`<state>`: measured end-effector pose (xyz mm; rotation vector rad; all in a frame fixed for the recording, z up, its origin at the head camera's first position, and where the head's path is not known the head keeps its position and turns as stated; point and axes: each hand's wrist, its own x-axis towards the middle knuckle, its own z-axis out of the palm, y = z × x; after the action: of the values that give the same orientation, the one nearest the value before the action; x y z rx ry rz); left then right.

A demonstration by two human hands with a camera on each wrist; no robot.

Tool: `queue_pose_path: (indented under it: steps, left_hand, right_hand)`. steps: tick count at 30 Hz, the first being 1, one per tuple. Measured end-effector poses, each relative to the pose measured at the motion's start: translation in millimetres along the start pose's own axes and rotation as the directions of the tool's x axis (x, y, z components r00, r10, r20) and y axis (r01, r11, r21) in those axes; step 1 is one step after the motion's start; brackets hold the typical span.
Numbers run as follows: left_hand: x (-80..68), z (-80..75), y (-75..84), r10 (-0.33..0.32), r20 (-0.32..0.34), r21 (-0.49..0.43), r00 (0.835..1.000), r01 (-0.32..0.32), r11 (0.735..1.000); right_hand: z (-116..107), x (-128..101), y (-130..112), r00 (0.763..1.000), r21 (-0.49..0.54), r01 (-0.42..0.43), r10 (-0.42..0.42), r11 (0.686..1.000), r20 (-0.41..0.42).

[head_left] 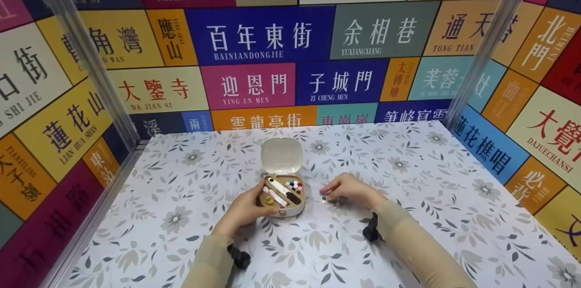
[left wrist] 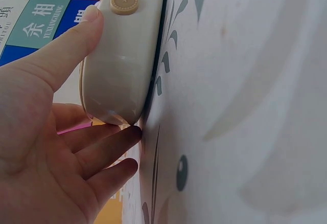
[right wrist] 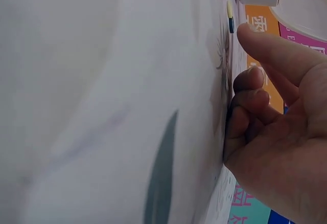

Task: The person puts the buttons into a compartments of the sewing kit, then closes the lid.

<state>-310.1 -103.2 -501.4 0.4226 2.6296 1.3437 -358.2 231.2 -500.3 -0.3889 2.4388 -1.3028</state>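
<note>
A small beige sewing kit box (head_left: 297, 208) stands open on the flowered table (head_left: 408, 165), its lid (head_left: 282, 155) tipped back. Inside lie thread spools, buttons and a black-and-white tool. My left hand (head_left: 245, 208) grips the box's left side; in the left wrist view the thumb (left wrist: 76, 40) presses the shell (left wrist: 120, 65) near a round catch, with the other fingers beside its base. My right hand (head_left: 338, 190) rests on the table right of the box, fingers curled (right wrist: 250, 106), one digit stretched toward two tiny buttons (right wrist: 230, 15) lying on the cloth (head_left: 323, 198).
Walls of coloured sign panels (head_left: 254, 36) close in the table at the back and on both sides, with metal posts (head_left: 86, 65) at the corners. Flower-print cloth covers the whole tabletop. A black wrist strap (head_left: 371, 229) sits on each sleeve.
</note>
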Motion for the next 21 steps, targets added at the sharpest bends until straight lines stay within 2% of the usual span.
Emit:
queue_pose_path:
  steps: [8,21]
  left_hand:
    - [0.2,0.5,1.7,0.007,0.001,0.004,1.000,-0.007,1.000]
    - [-0.4,1.8,0.6,-0.004,0.001,0.023,1.000,0.004,1.000]
  right_hand:
    - [1.1,-2.3,-2.0,0.999,0.014,0.023,-0.023,1.000,0.023]
    - [4.8,-2.9,-0.2,0.998,-0.074,0.060,-0.060,0.995,-0.001]
